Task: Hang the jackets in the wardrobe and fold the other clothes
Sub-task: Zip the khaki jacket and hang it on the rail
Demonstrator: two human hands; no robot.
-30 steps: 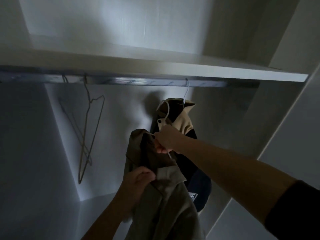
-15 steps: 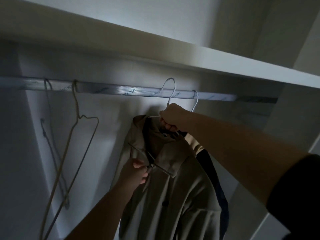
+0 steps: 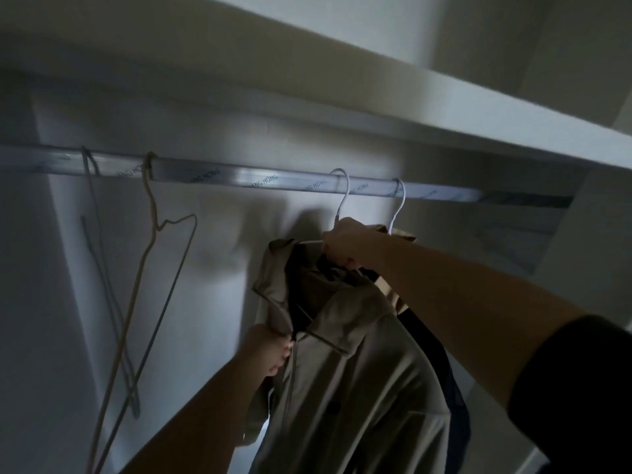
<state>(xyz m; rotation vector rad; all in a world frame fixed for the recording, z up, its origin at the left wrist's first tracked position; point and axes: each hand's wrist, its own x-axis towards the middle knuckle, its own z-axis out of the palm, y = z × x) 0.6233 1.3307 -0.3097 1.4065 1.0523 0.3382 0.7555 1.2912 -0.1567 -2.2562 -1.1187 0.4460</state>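
A beige jacket (image 3: 345, 364) hangs on a white hanger (image 3: 343, 196) whose hook is over the silver wardrobe rail (image 3: 239, 177). My right hand (image 3: 345, 246) grips the hanger just below its hook, at the jacket's collar. Lower down, my left hand (image 3: 270, 350) pinches the jacket's left front edge. Behind and to the right, a dark jacket with a tan collar (image 3: 441, 364) hangs on a second white hanger (image 3: 398, 206), mostly hidden by the beige one.
Two bare wire hangers hang at the rail's left end: a tan hanger (image 3: 150, 268) and a grey hanger (image 3: 102, 268). A white shelf (image 3: 478, 111) runs just above the rail. White wardrobe walls close in on both sides.
The beige jacket's hanger went from held low in front of the dark jacket up onto the rail. My left hand moved from bunched fabric to the jacket's front edge.
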